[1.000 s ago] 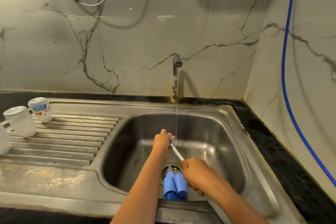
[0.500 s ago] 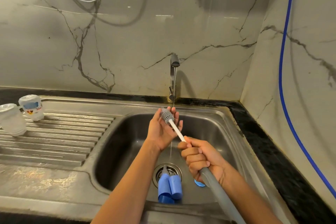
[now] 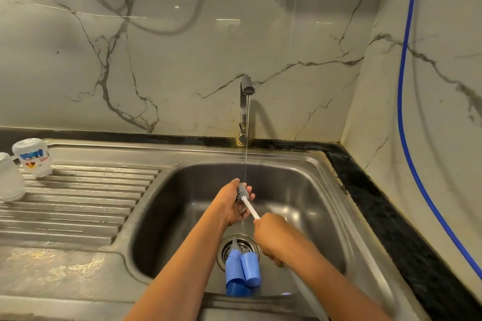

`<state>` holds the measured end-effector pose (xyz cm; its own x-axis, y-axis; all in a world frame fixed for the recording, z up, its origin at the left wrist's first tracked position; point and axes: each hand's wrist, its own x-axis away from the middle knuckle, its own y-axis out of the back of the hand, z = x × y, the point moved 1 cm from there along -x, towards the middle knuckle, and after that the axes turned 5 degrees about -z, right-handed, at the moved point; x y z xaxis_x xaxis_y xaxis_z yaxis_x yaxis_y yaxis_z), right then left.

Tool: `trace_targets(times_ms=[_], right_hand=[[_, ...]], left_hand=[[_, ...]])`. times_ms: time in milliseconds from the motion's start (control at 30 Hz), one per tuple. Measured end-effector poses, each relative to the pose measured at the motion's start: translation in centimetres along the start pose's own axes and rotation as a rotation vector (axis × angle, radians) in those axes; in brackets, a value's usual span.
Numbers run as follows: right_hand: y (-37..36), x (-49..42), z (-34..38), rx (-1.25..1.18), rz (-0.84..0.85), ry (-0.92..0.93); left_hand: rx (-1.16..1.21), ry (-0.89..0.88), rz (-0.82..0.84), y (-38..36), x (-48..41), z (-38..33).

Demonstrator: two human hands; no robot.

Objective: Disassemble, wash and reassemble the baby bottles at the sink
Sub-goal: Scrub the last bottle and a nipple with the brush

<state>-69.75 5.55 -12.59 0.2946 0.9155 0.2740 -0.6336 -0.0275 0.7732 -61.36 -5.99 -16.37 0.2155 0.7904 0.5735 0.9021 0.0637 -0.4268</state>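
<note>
Just the head cam for this one. Both hands were over the sink (image 3: 313,190) basin, a little behind the drain (image 3: 245,242). The left hand (image 3: 232,206) was cupped under the bristle end of the bottle brush (image 3: 249,206) with its fingers curled up around it, right where the thin stream of water (image 3: 246,143) from the tap (image 3: 245,104) landed. The right hand (image 3: 273,237) sat nearer the drain, just to its right, in a fist clamped round the brush handle. The white shaft ran from that fist up to the bristles, and the lower end of the handle was too blurred to make out.

Two blue bottle parts (image 3: 242,268) lay side by side and touching, starting on the drain and reaching toward the near rim. One had a clear tip pointing at the drain holes.

Far left of the drain, on the ribbed drainboard (image 3: 78,203), two clear bottles stood near each other, mouth-down as far as I could tell — a labelled bottle (image 3: 32,157) and a plain bottle (image 3: 9,177), the plain one partly cut off by the frame edge. Way right of the drain, a blue hose (image 3: 403,86) ran down the marble wall.
</note>
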Motion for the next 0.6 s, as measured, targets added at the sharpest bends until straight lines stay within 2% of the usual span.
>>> trace_targets(times_ms=[67,233,333,400,467,600], right_hand=[[-0.8,0.0,0.1,-0.104,0.055,0.037],[0.6,-0.4,-0.8,-0.976,0.527,-0.160],[1.6,-0.7,-0.7,-1.364,0.859,-0.279],[1.5,-0.4,-0.4,-1.480,0.954,-0.321],[1.1,-0.4,-0.5,-1.306,0.802,-0.301],[0.7,0.3,-0.9,-0.376,0.191,-0.078]], left_hand=[[0.158,-0.030,0.036,0.3,-0.2,-0.4],[0.477,-0.071,0.279,0.7,0.4,-1.8],[0.541,-0.115,0.390,0.3,1.0,-1.9],[0.515,-0.142,0.389,0.3,0.9,-2.0],[0.432,-0.131,0.340,0.8,0.6,-2.0],[0.102,-0.053,0.134,1.3,0.0,-1.0]])
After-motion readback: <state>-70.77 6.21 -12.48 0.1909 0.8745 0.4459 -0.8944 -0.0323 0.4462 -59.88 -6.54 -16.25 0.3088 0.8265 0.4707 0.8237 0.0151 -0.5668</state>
